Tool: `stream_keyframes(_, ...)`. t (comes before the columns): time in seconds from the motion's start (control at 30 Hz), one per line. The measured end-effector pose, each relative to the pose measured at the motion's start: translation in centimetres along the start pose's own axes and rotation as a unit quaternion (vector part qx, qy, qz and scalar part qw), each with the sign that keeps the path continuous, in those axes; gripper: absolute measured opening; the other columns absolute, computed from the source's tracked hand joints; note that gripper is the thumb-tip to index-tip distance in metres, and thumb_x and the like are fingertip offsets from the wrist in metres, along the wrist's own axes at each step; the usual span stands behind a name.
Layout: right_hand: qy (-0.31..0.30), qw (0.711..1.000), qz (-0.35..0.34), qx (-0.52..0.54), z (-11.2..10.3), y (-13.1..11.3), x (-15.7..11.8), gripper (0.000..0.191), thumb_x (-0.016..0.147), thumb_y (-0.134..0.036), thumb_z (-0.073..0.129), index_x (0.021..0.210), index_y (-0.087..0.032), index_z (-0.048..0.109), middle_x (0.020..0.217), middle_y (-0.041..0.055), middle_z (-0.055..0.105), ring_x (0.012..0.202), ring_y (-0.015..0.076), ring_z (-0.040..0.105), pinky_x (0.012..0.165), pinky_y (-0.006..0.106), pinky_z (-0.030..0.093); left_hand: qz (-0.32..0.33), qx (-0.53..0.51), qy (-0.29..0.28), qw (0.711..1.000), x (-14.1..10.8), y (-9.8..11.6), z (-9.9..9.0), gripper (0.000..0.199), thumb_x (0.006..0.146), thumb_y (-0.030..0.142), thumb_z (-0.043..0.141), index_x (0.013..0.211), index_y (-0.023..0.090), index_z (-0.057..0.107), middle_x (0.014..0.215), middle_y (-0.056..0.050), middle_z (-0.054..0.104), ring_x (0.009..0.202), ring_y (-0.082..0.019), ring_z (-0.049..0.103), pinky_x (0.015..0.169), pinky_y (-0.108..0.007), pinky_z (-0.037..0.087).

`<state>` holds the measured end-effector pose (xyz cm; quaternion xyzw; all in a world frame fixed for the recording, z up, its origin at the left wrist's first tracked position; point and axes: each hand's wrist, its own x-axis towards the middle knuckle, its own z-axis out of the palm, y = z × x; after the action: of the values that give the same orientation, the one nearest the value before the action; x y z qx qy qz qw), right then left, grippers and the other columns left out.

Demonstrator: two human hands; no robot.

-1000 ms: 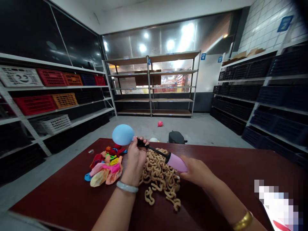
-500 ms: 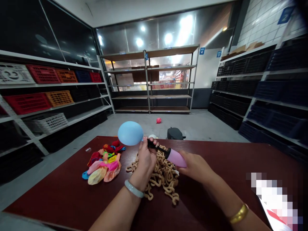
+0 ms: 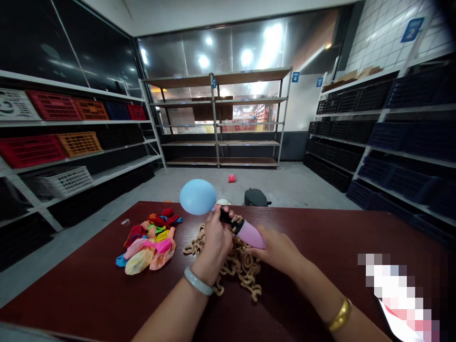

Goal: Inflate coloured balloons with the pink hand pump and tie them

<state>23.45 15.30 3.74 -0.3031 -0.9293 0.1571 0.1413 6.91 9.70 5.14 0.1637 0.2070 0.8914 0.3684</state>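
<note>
A light blue balloon [image 3: 198, 196], partly inflated, sits on the nozzle end of a hand balloon pump [image 3: 251, 234] with a pink body and black end. My left hand [image 3: 218, 232] is closed around the black end, with its thumb and fingers at the balloon's neck. My right hand [image 3: 276, 247] grips the pink body from the right. Beneath both hands lies a heap of tan, curly pieces [image 3: 245, 270], partly hidden by them. To the left is a pile of flat, uninflated balloons [image 3: 151, 247] in several colours.
The dark red table [image 3: 89, 289] spans the front. A white item [image 3: 395, 316], partly blurred out, lies at the right. Beyond are a dark bag-like object [image 3: 255, 197] and a small pink ball-like object [image 3: 232, 178] on the floor. Shelves with crates [image 3: 53, 105] line the sides.
My right hand has pushed the pink pump body up and left towards my left hand, and the black rod between them shows less. The view has shifted slightly.
</note>
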Motion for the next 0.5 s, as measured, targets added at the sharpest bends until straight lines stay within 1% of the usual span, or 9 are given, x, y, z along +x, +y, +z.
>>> stream_keyframes(0.1,-0.021,1.0,0.002,0.015,-0.4,0.2,0.1,0.05,0.075,-0.057,0.064,0.114,-0.027,0.054,0.102,0.0052,0.069,0.092,0.0272,0.064,0.064,0.028,0.035,0.028,0.001,-0.008,1.0,1.7,2.4,-0.8,0.014,0.085,0.023,0.059,0.078,0.018,0.049,0.068,-0.001,0.051,0.057,-0.013,0.051,0.053,-0.026,0.04)
stream_keyframes(0.13,-0.028,0.999,0.002,0.016,-0.7,0.4,0.1,0.051,0.075,-0.056,0.065,0.116,-0.027,0.054,0.102,0.0049,0.069,0.092,0.0268,0.064,0.066,0.028,0.035,0.044,0.003,-0.002,0.999,2.3,3.4,-1.0,0.014,0.085,0.023,0.058,0.077,0.018,0.048,0.067,-0.001,0.051,0.057,-0.014,0.051,0.053,-0.026,0.04)
stream_keyframes(0.23,-0.05,0.998,-0.006,0.022,-1.4,1.2,0.1,0.052,0.074,-0.056,0.066,0.116,-0.027,0.055,0.101,0.0044,0.069,0.092,0.0255,0.063,0.068,0.028,0.036,0.063,0.0,0.029,0.998,3.9,6.1,-1.8,0.016,0.088,0.025,0.054,0.076,0.018,0.047,0.064,0.0,0.05,0.056,-0.013,0.05,0.052,-0.025,0.04)
stream_keyframes(0.3,-0.059,0.998,-0.019,0.029,-1.8,1.9,0.0,0.05,0.074,-0.056,0.065,0.113,-0.027,0.057,0.099,0.0038,0.069,0.089,0.0245,0.063,0.068,0.028,0.037,0.071,-0.007,0.047,0.996,4.3,7.1,-2.1,0.016,0.09,0.026,0.05,0.077,0.018,0.046,0.064,0.0,0.05,0.054,-0.013,0.049,0.051,-0.024,0.039)
stream_keyframes(0.4,-0.056,0.998,-0.029,0.023,-2.3,2.8,0.0,0.044,0.075,-0.054,0.064,0.109,-0.026,0.059,0.098,0.0037,0.069,0.087,0.0238,0.063,0.066,0.027,0.036,0.087,-0.008,0.047,0.995,4.3,7.0,-2.2,0.015,0.091,0.025,0.048,0.078,0.018,0.047,0.064,-0.001,0.05,0.055,-0.013,0.05,0.052,-0.025,0.039)
stream_keyframes(0.5,-0.042,0.999,-0.021,-0.007,-2.4,3.0,0.0,0.042,0.075,-0.051,0.063,0.107,-0.025,0.059,0.097,0.0047,0.068,0.087,0.0242,0.063,0.065,0.028,0.034,0.11,-0.002,0.032,0.993,3.7,5.7,-1.8,0.015,0.089,0.026,0.054,0.077,0.018,0.047,0.065,0.0,0.05,0.056,-0.013,0.05,0.054,-0.026,0.041)
